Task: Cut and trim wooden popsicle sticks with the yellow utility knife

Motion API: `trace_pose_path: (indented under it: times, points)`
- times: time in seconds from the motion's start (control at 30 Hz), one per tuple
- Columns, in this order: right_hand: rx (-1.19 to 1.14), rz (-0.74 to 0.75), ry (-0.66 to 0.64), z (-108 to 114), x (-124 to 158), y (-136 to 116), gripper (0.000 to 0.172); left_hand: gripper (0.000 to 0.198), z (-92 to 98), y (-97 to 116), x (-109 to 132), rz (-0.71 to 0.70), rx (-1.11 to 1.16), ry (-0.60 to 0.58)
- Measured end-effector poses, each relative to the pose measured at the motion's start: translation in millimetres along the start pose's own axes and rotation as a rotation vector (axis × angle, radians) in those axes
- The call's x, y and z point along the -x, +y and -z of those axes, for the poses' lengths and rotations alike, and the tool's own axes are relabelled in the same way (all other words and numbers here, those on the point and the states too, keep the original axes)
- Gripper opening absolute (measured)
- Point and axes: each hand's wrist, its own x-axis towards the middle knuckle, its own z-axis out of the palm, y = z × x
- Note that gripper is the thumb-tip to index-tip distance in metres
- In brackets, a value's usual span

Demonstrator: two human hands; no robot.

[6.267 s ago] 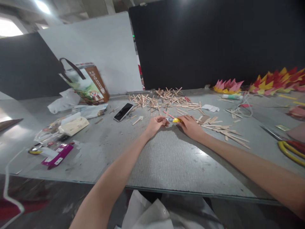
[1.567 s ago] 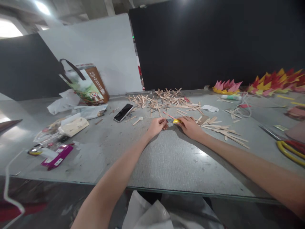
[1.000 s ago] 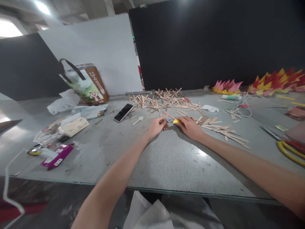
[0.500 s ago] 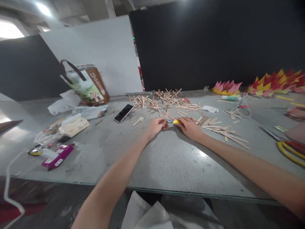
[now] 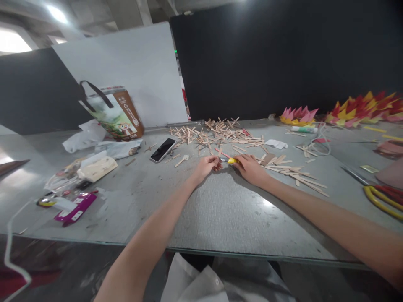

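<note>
My right hand (image 5: 248, 167) is closed around the yellow handle of a utility knife (image 5: 232, 160), resting low over the table. The knife's metal blade end points left, to the fingertips of my left hand (image 5: 209, 165). Those left fingers are pinched together. A thin flat wooden stick (image 5: 219, 151) rises at their tips and seems to be held there, though its lower end is hidden. Just behind the knife lies a narrow red-and-white strip (image 5: 223, 153). Loose wooden sticks (image 5: 289, 169) spread beside my right hand, and a crossed heap of sticks (image 5: 217, 132) lies beyond both hands.
A black phone (image 5: 163, 149) lies left of the heap. Further left are a carrier bag (image 5: 118, 115), plastic wrappings and a purple packet (image 5: 75, 209). Yellow-handled scissors (image 5: 379, 199) lie at the right, with a pink-and-yellow paper flower (image 5: 299, 116) behind. The table's front edge (image 5: 252, 254) is near me.
The view shifts very slightly. Both hands and the utility knife stay in nearly the same place, with no clear change in grip.
</note>
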Motion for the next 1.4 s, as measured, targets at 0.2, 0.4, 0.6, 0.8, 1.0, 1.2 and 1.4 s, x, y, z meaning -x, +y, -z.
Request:
trace_pose_path:
  times: [0.2,0.4,0.6,0.8,1.0,1.2,1.4]
  points:
    - [0.048,-0.018,0.014,1.8,0.7,-1.9,0.034,0.036,-0.2,0.3,0.7,-0.005,-0.003,0.002]
    - [0.098,-0.048,0.042,3.2,2.2,-3.5,0.035,0.038,-0.4,0.6,0.4,-0.005,-0.021,0.001]
    - [0.107,-0.061,0.059,2.4,2.5,-2.1,0.033,0.039,-1.0,0.1,-0.4,-0.005,-0.033,-0.003]
    - [0.110,-0.088,0.073,2.8,2.7,-3.5,0.031,0.038,-1.3,-1.6,-1.5,-0.007,-0.042,-0.009]
    - [0.098,-0.096,0.072,3.7,2.9,-5.7,0.030,0.038,-0.8,-3.0,-2.0,-0.008,-0.048,-0.012]
    - [0.050,-0.120,0.083,1.8,3.2,-2.3,0.028,0.037,-0.9,-3.7,-2.2,0.005,-0.046,-0.012]
    - [-0.040,-0.197,0.130,-3.1,0.1,11.6,0.031,0.036,-1.2,-0.7,-0.4,0.012,-0.046,-0.002]
